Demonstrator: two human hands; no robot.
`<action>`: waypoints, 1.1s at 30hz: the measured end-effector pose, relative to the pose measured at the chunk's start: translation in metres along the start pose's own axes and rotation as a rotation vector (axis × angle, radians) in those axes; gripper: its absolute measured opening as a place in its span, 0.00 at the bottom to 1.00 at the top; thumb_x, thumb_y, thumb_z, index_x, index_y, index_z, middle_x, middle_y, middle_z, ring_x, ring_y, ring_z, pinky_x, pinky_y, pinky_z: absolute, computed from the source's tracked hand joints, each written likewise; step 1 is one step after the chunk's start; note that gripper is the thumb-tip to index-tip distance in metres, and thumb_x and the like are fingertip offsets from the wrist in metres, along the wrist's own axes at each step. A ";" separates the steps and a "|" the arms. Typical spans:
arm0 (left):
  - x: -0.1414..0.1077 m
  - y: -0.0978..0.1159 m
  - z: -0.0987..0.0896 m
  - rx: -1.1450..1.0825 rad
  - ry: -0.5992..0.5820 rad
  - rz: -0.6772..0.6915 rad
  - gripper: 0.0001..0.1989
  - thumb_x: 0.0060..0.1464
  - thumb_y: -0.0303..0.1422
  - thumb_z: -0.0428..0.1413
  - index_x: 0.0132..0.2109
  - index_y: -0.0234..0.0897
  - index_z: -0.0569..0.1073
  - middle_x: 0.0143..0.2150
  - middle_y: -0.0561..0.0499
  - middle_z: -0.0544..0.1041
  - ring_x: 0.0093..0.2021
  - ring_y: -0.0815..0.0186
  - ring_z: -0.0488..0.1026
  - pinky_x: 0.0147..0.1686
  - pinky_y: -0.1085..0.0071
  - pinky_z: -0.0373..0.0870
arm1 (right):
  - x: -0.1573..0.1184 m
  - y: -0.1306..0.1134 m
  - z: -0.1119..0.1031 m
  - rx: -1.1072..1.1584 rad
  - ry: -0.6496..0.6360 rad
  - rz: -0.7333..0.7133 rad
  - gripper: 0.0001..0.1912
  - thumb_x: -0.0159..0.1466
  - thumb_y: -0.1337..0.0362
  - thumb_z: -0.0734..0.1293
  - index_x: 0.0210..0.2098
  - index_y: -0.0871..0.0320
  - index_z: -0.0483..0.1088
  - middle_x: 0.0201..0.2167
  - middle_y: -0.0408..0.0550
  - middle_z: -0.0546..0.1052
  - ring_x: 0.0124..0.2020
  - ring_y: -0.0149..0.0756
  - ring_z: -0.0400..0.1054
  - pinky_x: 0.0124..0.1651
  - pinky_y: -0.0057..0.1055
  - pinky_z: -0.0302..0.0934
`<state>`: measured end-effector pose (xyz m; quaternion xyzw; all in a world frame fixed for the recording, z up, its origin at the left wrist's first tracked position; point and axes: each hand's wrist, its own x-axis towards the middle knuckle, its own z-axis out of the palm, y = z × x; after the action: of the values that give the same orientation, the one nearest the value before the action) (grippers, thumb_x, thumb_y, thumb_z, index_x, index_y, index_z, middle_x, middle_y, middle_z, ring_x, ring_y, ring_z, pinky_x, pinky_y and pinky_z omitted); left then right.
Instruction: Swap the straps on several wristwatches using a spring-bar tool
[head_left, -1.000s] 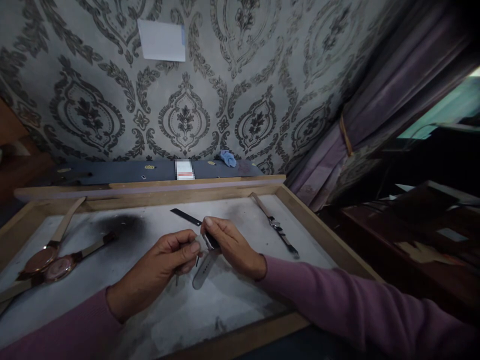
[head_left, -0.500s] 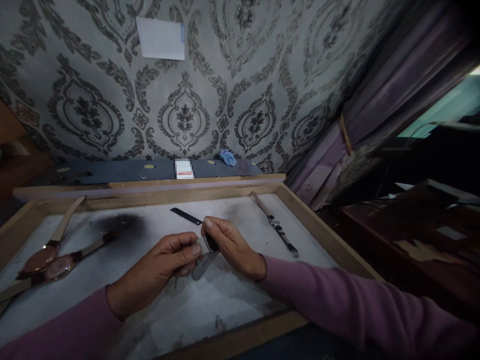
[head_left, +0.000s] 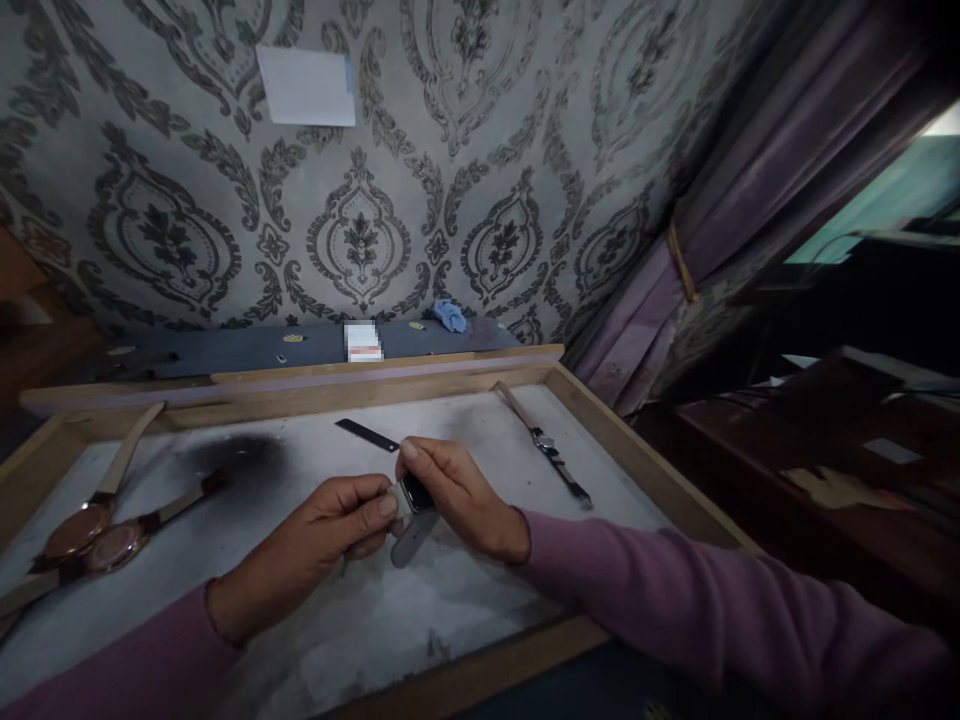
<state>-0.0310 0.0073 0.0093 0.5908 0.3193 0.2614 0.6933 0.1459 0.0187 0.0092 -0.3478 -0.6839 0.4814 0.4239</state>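
Note:
Over the middle of the wooden-framed tray [head_left: 637, 460], my right hand [head_left: 465, 495] grips a smartwatch [head_left: 415, 494] with a dark screen. Its fingers cover part of the case. A grey strap [head_left: 412, 541] hangs below the case. My left hand [head_left: 341, 520] pinches a pale strap end at the case's left edge; the fingertips partly hide it. Just beyond my right thumb lies a dark flat blade-like strip [head_left: 366, 434] with a small hole at one end.
At the tray's left lie two large round-faced wristwatches [head_left: 77, 532] with straps spread out. A slim wristwatch [head_left: 545, 442] lies on the right. Behind the tray's rim are a small white box [head_left: 363, 341] and a crumpled blue cloth [head_left: 450, 316]. A purple curtain [head_left: 637, 320] hangs at right.
The pale strap end in my left hand now meets the watch case more closely. The watch has turned so more of its screen shows. The whole view has shifted slightly.

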 end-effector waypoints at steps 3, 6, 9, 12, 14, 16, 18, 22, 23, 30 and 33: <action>-0.001 0.002 0.001 0.003 0.003 -0.017 0.17 0.59 0.45 0.53 0.31 0.35 0.70 0.21 0.60 0.55 0.22 0.71 0.47 0.23 0.71 0.43 | -0.002 -0.002 0.000 -0.010 0.000 0.006 0.25 0.69 0.47 0.56 0.23 0.58 0.60 0.19 0.38 0.59 0.21 0.26 0.51 0.24 0.25 0.49; -0.004 0.004 0.003 -0.015 0.002 -0.035 0.16 0.59 0.44 0.53 0.30 0.35 0.69 0.21 0.61 0.53 0.22 0.71 0.46 0.22 0.71 0.42 | -0.004 -0.005 0.002 -0.017 0.002 0.019 0.24 0.69 0.49 0.55 0.24 0.58 0.60 0.19 0.38 0.60 0.21 0.26 0.52 0.24 0.25 0.49; -0.007 0.006 0.005 -0.036 -0.009 -0.044 0.15 0.59 0.43 0.54 0.30 0.36 0.69 0.22 0.60 0.53 0.22 0.71 0.46 0.22 0.72 0.43 | -0.008 -0.008 0.005 -0.034 0.023 0.016 0.23 0.70 0.50 0.54 0.24 0.58 0.60 0.19 0.38 0.61 0.20 0.26 0.53 0.24 0.25 0.50; -0.009 0.006 0.005 0.003 -0.002 -0.053 0.16 0.58 0.43 0.54 0.29 0.36 0.69 0.22 0.60 0.54 0.23 0.71 0.47 0.23 0.72 0.45 | -0.011 -0.011 0.008 -0.125 0.060 -0.017 0.23 0.71 0.52 0.53 0.24 0.57 0.59 0.18 0.38 0.59 0.21 0.26 0.53 0.25 0.25 0.51; -0.009 0.005 0.005 0.055 0.006 -0.062 0.17 0.58 0.43 0.54 0.28 0.36 0.67 0.21 0.60 0.54 0.23 0.71 0.48 0.23 0.72 0.45 | -0.013 -0.012 0.008 -0.213 0.067 -0.045 0.22 0.71 0.54 0.52 0.23 0.57 0.58 0.19 0.38 0.59 0.21 0.26 0.52 0.25 0.25 0.50; -0.009 0.004 0.004 0.086 0.011 -0.074 0.17 0.58 0.44 0.54 0.28 0.36 0.67 0.21 0.60 0.54 0.22 0.71 0.48 0.22 0.71 0.44 | -0.014 -0.012 0.008 -0.291 0.058 -0.060 0.21 0.71 0.55 0.52 0.24 0.56 0.56 0.19 0.38 0.59 0.20 0.27 0.52 0.26 0.26 0.49; -0.008 0.003 0.004 0.089 0.016 -0.091 0.17 0.57 0.45 0.54 0.29 0.36 0.68 0.21 0.61 0.53 0.22 0.71 0.46 0.22 0.71 0.42 | -0.014 -0.011 0.008 -0.346 0.050 -0.065 0.20 0.71 0.57 0.51 0.23 0.56 0.54 0.18 0.38 0.58 0.20 0.26 0.52 0.26 0.26 0.48; -0.006 0.001 0.002 0.030 0.027 -0.088 0.18 0.57 0.46 0.55 0.29 0.36 0.68 0.20 0.61 0.52 0.21 0.72 0.45 0.22 0.71 0.41 | -0.011 -0.007 0.008 -0.332 0.068 -0.044 0.21 0.71 0.56 0.52 0.23 0.56 0.55 0.19 0.38 0.59 0.21 0.27 0.52 0.27 0.26 0.49; -0.005 0.001 0.002 0.010 0.025 -0.079 0.18 0.57 0.46 0.55 0.29 0.35 0.69 0.20 0.61 0.53 0.21 0.71 0.46 0.22 0.71 0.41 | -0.010 -0.006 0.008 -0.304 0.076 -0.039 0.22 0.71 0.55 0.52 0.23 0.57 0.56 0.19 0.38 0.59 0.22 0.27 0.53 0.27 0.26 0.49; -0.002 0.003 0.005 -0.087 0.018 -0.047 0.20 0.57 0.47 0.55 0.29 0.35 0.69 0.18 0.60 0.56 0.22 0.71 0.48 0.24 0.71 0.44 | -0.002 -0.001 0.008 -0.021 0.069 0.049 0.27 0.67 0.43 0.55 0.24 0.58 0.62 0.18 0.38 0.60 0.21 0.27 0.53 0.24 0.25 0.49; 0.000 0.001 0.005 -0.161 0.026 -0.066 0.20 0.54 0.49 0.57 0.28 0.35 0.68 0.18 0.60 0.57 0.21 0.72 0.48 0.24 0.72 0.44 | 0.001 0.004 0.009 0.085 0.044 0.124 0.28 0.64 0.39 0.57 0.24 0.59 0.62 0.17 0.39 0.61 0.20 0.27 0.54 0.22 0.25 0.47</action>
<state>-0.0270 0.0042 0.0108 0.5189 0.3255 0.2707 0.7427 0.1374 0.0174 0.0044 -0.3815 -0.6304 0.5276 0.4228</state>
